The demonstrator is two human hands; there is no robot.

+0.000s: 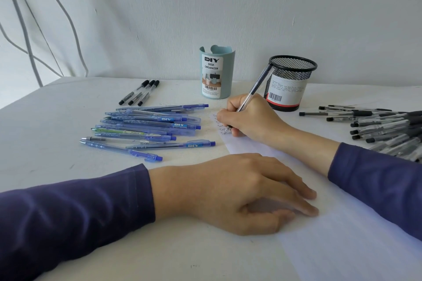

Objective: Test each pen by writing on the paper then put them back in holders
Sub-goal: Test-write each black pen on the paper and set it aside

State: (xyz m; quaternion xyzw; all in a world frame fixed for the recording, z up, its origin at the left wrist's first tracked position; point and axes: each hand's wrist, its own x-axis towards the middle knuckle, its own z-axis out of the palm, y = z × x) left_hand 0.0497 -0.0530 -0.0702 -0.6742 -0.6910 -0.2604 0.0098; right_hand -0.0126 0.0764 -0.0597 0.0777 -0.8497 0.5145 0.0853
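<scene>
Nearest, the left hand (239, 191) presses the paper (342, 246) with its fingers loosely straight. Beyond lie scattered blue pens (148, 130) and three capped pens (139, 92), then the teal organizer (217, 73). The right hand (253, 118) grips a clear pen (253, 91), tip on the paper's far corner, its barrel crossing the mesh holder (290, 84); a black pen pile (383, 125) lies far right.

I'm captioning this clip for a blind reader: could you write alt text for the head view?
A right hand writes with a clear pen on a sheet of paper that the left hand rests on. Blue pens lie at left, black pens at right; a pale blue organizer and black mesh cup stand behind.
</scene>
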